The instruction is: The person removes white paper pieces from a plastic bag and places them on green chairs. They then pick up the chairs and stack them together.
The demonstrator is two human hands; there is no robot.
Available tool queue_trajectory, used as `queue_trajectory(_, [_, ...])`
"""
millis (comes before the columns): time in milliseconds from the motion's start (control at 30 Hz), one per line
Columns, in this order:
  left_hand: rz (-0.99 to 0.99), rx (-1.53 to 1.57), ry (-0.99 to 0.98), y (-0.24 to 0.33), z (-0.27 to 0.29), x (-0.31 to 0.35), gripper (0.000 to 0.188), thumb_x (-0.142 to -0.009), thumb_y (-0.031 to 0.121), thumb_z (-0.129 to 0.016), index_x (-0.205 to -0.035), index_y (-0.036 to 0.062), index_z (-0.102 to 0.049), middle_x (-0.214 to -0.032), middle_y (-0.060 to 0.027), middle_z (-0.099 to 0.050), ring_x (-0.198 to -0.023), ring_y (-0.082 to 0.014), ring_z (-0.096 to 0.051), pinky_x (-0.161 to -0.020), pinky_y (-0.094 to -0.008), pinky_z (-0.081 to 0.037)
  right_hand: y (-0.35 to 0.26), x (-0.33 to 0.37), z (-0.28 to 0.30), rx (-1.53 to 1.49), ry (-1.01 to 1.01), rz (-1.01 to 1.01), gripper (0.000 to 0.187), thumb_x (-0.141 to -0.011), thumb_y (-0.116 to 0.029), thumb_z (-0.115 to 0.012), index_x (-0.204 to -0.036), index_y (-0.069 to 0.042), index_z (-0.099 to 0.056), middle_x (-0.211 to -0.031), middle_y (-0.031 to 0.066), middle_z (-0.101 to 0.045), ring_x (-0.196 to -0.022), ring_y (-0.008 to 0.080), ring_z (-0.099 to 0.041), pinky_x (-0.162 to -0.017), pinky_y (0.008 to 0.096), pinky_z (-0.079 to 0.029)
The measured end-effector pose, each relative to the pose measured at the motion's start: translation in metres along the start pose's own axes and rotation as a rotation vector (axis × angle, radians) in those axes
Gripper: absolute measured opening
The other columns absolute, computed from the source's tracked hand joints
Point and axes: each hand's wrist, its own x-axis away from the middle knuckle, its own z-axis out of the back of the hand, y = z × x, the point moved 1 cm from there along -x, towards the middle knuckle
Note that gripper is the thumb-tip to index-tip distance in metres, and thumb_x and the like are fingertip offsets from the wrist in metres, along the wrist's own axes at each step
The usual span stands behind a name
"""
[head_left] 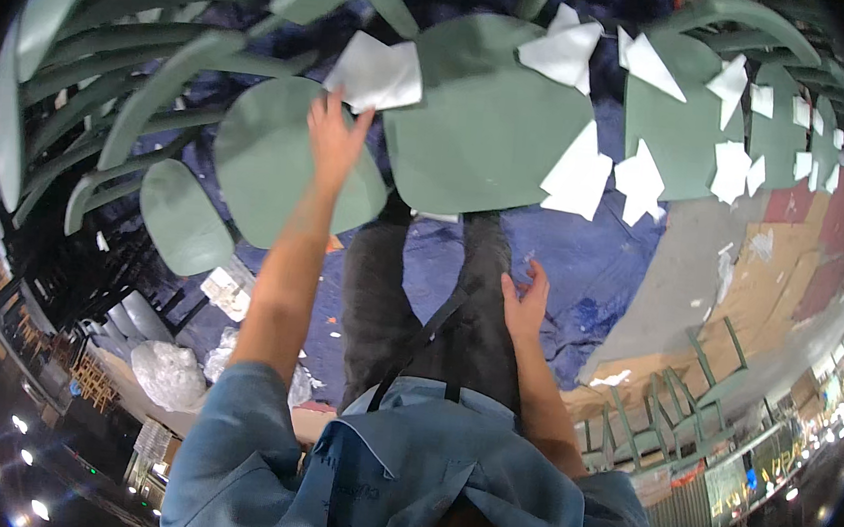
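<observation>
My left hand (334, 140) reaches over a green chair seat (281, 156), its fingers and thumb spread. Its fingertips touch the lower edge of a white folded sheet (379, 71), which bridges the gap between that seat and the larger green chair seat (475, 118) to the right. Whether the sheet is paper or thin foam I cannot tell. Beside my right leg hangs my right hand (527, 301), fingers apart and holding nothing. More white sheets, such as a white sheet (578, 175) and another white sheet (563, 53), sit at the right corners of the larger seat.
A row of green chairs (690, 126) with white pieces at their edges runs right. Stacked green chair frames (128, 67) crowd the left. Underfoot lies a blue sheet (580, 297), with brown cardboard (771, 284) beyond. Clear plastic wrap (169, 374) lies lower left; more chairs (655, 414) stand lower right.
</observation>
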Motion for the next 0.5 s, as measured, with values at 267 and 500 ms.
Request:
queue_trajectory(267, [-0.092, -0.211, -0.149, 0.021, -0.080, -0.031, 0.061, -0.084, 0.045, -0.077, -0.136, 0.0169, -0.063, -0.137, -0.0132, -0.059, -0.121, -0.0368, -0.057, -0.103, -0.0457, -0.048, 0.044, 0.030, -0.020, -0.033, -0.170, -0.221, 0.054, -0.090, -0.028, -0.078, -0.133, -0.003, -0.057, -0.111, 0.0120, -0.066, -0.088, 0.0209, -0.065, -0.077, 0.0345, -0.053])
queue_trajectory(500, [-0.327, -0.288, -0.121, 0.041, -0.067, -0.017, 0.050, -0.085, 0.038, -0.078, -0.129, 0.0188, -0.069, -0.130, -0.0040, -0.063, -0.115, -0.0301, -0.059, -0.099, -0.0432, -0.049, 0.041, 0.029, -0.024, -0.036, -0.143, -0.129, 0.050, -0.088, -0.029, -0.079, -0.130, -0.006, -0.061, -0.107, 0.0113, -0.069, -0.088, 0.0253, -0.066, -0.078, 0.0372, -0.054])
